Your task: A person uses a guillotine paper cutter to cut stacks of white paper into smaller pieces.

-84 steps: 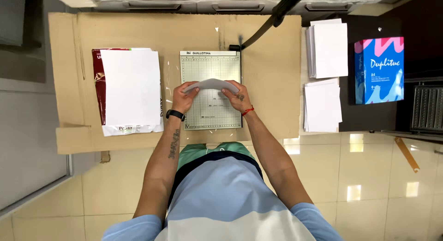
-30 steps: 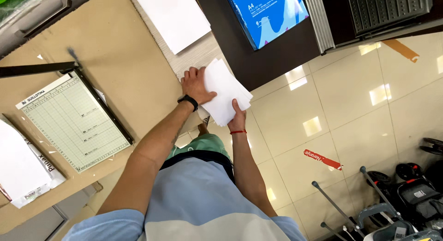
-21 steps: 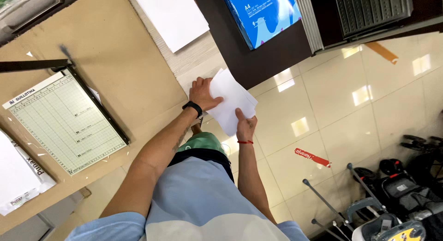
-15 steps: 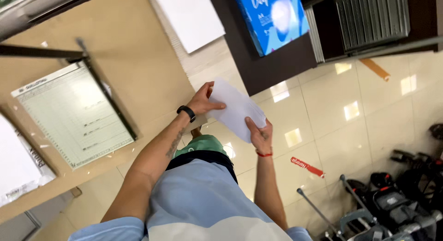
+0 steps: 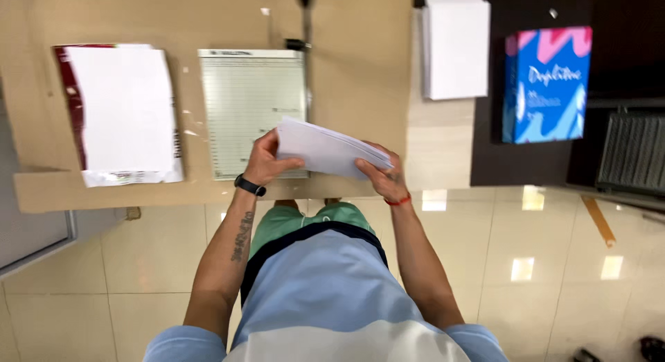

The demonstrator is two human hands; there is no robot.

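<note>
While the person stands at the counter (image 5: pixel 360 71), both hands hold one small stack of white sheets (image 5: pixel 325 151) above its front edge. From the left I count: one open ream of white paper in a dark red and white wrapper (image 5: pixel 121 116), lying flat on the counter; one paper cutter (image 5: pixel 253 112) with a pale green grid board, its black arm on the right side; then the held stack; then one pile of white paper (image 5: pixel 454 47) at the far right of the counter; and one blue and pink box (image 5: pixel 547 85) on a dark surface beside it. The left hand (image 5: pixel 263 161) is closed on the left end of the stack, thumb on top. The right hand (image 5: pixel 381 175) grips the right end. The long axis of the stack runs left to right, tilted, with the right end a little lower. It hangs over the lower right corner of the cutter.
</note>
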